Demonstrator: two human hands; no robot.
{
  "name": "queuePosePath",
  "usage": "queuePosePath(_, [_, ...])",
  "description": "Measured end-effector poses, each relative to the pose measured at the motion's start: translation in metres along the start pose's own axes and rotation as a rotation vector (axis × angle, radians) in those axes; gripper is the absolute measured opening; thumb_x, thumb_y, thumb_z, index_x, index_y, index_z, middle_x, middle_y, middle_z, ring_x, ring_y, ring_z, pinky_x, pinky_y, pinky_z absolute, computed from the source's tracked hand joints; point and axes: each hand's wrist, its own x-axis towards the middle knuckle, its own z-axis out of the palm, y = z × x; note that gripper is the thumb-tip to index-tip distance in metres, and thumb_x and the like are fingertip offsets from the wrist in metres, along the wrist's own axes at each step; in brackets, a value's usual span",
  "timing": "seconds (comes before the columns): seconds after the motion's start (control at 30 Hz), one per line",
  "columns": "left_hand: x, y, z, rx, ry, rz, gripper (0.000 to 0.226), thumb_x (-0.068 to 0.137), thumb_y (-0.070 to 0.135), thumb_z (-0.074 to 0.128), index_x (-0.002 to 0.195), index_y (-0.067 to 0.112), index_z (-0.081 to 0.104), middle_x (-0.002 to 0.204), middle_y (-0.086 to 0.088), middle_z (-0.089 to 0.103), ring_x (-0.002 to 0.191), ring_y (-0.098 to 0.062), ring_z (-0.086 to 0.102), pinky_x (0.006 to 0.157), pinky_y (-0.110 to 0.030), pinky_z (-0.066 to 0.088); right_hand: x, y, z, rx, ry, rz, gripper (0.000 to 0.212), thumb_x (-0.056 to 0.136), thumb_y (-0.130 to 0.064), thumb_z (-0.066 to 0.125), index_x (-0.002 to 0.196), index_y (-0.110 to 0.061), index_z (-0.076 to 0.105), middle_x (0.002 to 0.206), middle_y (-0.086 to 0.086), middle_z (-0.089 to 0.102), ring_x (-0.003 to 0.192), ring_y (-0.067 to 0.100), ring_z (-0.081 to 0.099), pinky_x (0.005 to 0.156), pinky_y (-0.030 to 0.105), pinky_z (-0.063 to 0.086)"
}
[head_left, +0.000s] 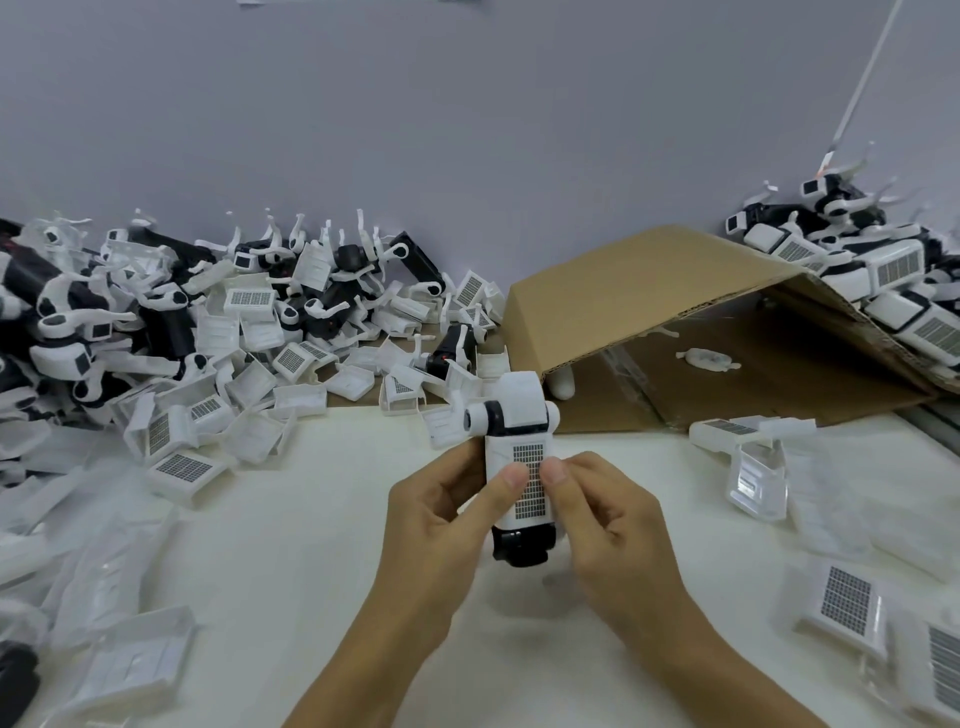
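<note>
Above the white table I hold a white and black plastic device (514, 457) upright. It has a white cover with a grey grid patch on its front, a black end at the bottom and a white cylinder at the top. My left hand (441, 514) grips its left side, thumb pressed on the cover. My right hand (602, 509) grips its right side, thumb on the grid patch. Both thumbs meet on the patch.
A big heap of black and white parts and loose white covers (208, 332) fills the far left. An open cardboard box (675, 312) lies on its side at the far right, with assembled units (883, 275) piled on it. Clear trays and covers (841, 597) lie right and left.
</note>
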Motion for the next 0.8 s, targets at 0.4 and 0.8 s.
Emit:
queuePosePath(0.4, [0.002,0.002,-0.003,-0.085,0.052,-0.07,0.029,0.087,0.024,0.074,0.115,0.019,0.077,0.115,-0.007,0.076,0.113,-0.026,0.07,0.094,-0.035,0.057,-0.001,-0.009,0.0,0.165,-0.001,0.096,0.031,0.079,-0.046,0.07,0.107,-0.036,0.073,0.101,-0.015,0.074,0.101,0.006,0.07,0.084,0.023,0.058])
queuePosePath(0.8, [0.002,0.001,-0.004,-0.616,-0.034,-0.312,0.041,0.101,0.033,0.047,0.127,0.011,0.07,0.135,-0.011,0.065,0.121,-0.023,0.065,0.094,-0.037,0.057,-0.014,-0.014,0.013,-0.563,0.129,-0.585,0.048,0.078,-0.048,0.075,0.114,-0.017,0.076,0.13,0.002,0.066,0.127,0.019,0.058,0.101,0.031,0.044])
